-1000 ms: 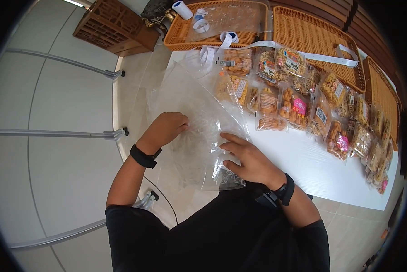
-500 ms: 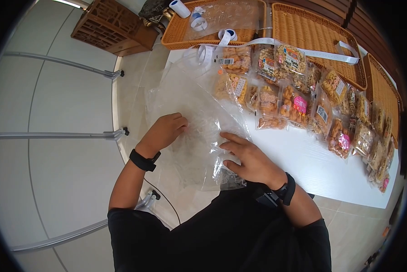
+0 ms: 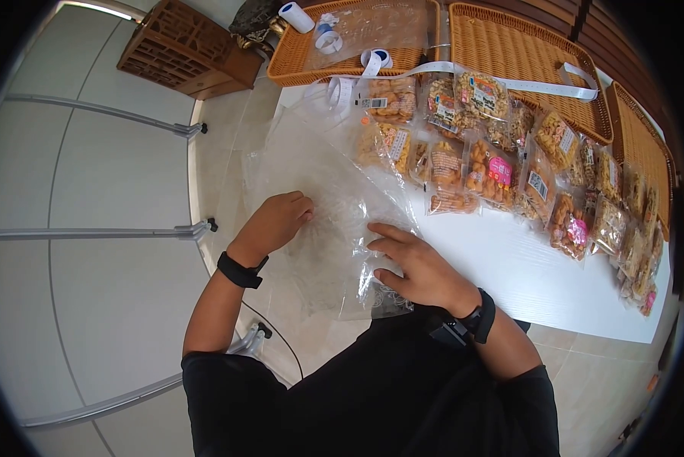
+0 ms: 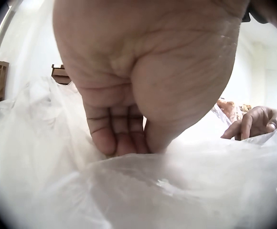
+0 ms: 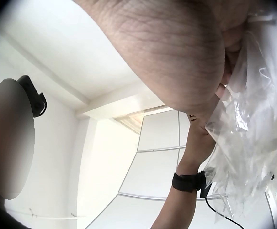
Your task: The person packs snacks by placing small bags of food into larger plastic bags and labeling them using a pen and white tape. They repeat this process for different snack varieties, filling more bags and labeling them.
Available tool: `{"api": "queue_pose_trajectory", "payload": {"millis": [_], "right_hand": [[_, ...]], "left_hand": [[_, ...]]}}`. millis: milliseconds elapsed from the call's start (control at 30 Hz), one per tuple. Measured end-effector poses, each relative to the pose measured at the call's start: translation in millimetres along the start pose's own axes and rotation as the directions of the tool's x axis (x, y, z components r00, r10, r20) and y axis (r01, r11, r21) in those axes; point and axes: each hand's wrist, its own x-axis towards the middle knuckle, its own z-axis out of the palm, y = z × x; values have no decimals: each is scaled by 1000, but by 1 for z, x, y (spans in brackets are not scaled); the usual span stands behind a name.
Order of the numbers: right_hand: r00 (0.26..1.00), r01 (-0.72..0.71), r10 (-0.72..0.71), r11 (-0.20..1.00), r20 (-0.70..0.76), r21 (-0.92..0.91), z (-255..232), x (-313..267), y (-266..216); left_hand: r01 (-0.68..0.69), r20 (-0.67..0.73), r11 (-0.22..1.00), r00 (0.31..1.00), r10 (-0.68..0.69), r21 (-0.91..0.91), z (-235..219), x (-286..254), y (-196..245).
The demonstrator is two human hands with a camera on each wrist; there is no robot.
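Note:
A large clear plastic bag (image 3: 334, 190) lies crumpled in front of the person, partly over the white table's left side. In the left wrist view, the left hand (image 4: 143, 81) has its fingertips and thumb drawn together, pinching the film. The head view shows this left hand (image 3: 273, 222) over the middle of the bag, seen from its back. Fingers spread and slightly bent, the right hand (image 3: 422, 270) rests on the bag's right part. Plastic film (image 5: 248, 124) hangs beside the right palm (image 5: 176, 52) in the right wrist view.
Several packed snacks (image 3: 490, 171) with labels crowd the white table (image 3: 479, 251). Wicker trays (image 3: 524, 53) line its back and right edges, and a strip of label tape (image 3: 540, 95) runs across. A metal-framed partition (image 3: 113, 228) stands left, a wooden cabinet (image 3: 193, 46) behind.
The head view has shifted slightly, so trays and snack packs sit a little further left and higher. Both hands stay in almost the same places on the plastic bag.

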Motion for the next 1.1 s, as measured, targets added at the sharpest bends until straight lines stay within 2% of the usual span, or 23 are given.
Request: {"api": "queue_pose_trajectory", "payload": {"millis": [467, 567, 967, 1100], "right_hand": [[1000, 6, -6, 1000, -5, 4, 0, -1, 1], [1000, 6, -6, 1000, -3, 7, 0, -1, 1], [1000, 2, -2, 1000, 0, 21, -2, -2, -1], [1000, 13, -13, 1000, 1, 19, -2, -2, 0]], "left_hand": [[39, 4, 998, 999, -39, -57, -3, 0, 2], [-4, -39, 999, 999, 3, -38, 1, 0, -1], [-22, -67, 999, 997, 24, 30, 7, -2, -2], [9, -30, 1000, 1000, -9, -4, 3, -2, -1]]}}
